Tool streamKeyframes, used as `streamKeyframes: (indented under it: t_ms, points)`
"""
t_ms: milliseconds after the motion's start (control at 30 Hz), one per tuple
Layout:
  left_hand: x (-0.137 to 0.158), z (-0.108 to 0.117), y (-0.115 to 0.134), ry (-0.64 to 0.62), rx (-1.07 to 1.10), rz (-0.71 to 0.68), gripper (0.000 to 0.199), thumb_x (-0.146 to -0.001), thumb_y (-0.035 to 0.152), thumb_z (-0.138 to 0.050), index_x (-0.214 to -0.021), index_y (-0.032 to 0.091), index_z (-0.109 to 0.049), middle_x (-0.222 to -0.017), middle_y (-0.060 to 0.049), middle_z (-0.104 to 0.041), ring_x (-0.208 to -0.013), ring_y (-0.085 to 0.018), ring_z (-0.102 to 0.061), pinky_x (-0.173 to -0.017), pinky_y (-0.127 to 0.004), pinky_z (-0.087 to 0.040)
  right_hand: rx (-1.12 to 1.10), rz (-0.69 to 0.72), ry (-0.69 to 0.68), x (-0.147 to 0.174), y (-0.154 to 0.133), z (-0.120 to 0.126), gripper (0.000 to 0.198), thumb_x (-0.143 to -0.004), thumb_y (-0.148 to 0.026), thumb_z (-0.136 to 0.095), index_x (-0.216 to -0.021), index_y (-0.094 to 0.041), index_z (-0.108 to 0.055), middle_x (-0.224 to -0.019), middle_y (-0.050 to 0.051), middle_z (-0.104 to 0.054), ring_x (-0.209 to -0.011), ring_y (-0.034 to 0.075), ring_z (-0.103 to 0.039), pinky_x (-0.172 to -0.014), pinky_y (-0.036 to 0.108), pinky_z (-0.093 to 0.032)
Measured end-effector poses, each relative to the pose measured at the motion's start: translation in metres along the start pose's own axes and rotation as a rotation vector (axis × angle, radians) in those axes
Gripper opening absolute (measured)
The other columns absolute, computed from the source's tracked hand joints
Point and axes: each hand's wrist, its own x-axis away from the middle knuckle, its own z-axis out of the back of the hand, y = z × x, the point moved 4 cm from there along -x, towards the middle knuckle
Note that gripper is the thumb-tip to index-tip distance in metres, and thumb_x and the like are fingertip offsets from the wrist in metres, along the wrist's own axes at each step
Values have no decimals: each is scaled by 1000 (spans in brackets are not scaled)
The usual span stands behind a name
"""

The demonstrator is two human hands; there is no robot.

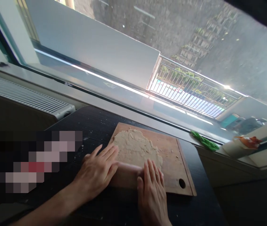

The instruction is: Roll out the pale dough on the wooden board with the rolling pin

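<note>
Both hands lay with fingers stretched out rather than curled, the left hand (pixel 100 169) and the right hand (pixel 152 188) resting over the two ends of a rolling pin (pixel 130 167), whose middle showed, slightly blurred, between them. The pin lay across the near edge of a sheet of dough (pixel 136 146), flattened, cracked on top and ragged at the rim, which sat on a wooden board (pixel 173 185) with a round hole in its near right corner. Crumbs dotted the bare wood to the dough's right. The board rested on a dark table (pixel 86 122) speckled with white bits, its far side against a pale windowsill (pixel 100 103). A ribbed radiator (pixel 29 91) stood at left; at right, a twisted green bag (pixel 204 141) lay beside a whitish container (pixel 234 149) with something orange on top. Beyond the glass, sunlight caught a metal railing (pixel 187 88)
</note>
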Motion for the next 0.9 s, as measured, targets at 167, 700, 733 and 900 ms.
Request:
streamKeyframes:
  t_ms: [167, 700, 733, 900]
  points:
    - [-2, 0, -1, 16, -4, 21, 49, -93, 38, -36, -135, 16, -50, -144, -9, -45, -136, -25, -37, -114, -47, -20, 6, 28, 30, 12, -3, 3, 47, -95, -31, -38, -137, -12, -46, -146, 9, -40, -138, 25, -33, -113, 45, -28]
    - [-56, -16, 15, 41, -53, 40, 53, -93, 36, -35, -133, 5, -50, -141, -17, -47, -136, -29, -37, -112, -49, -23, -17, -50, 108, -28, 8, 3, 44, -97, -27, -34, -132, -8, -51, -138, 15, -50, -133, 26, -40, -110, 46, -31]
    - [-56, -16, 17, 49, -53, 28, 53, -92, 36, -36, -133, 5, -50, -140, -17, -48, -135, -29, -38, -111, -49, -24, -22, -50, 120, -26, 8, 3, 44, -96, -28, -35, -133, -9, -50, -139, 15, -48, -134, 27, -39, -109, 46, -31]
    - [-13, -6, 33, 127, -19, -109, 44, -91, 38, -43, -125, 15, -57, -134, -10, -56, -129, -28, -43, -109, -48, -25, -27, 41, 225, 21, 0, 0, 50, -94, -31, -41, -141, -15, -40, -144, 10, -44, -135, 26, -36, -109, 44, -29]
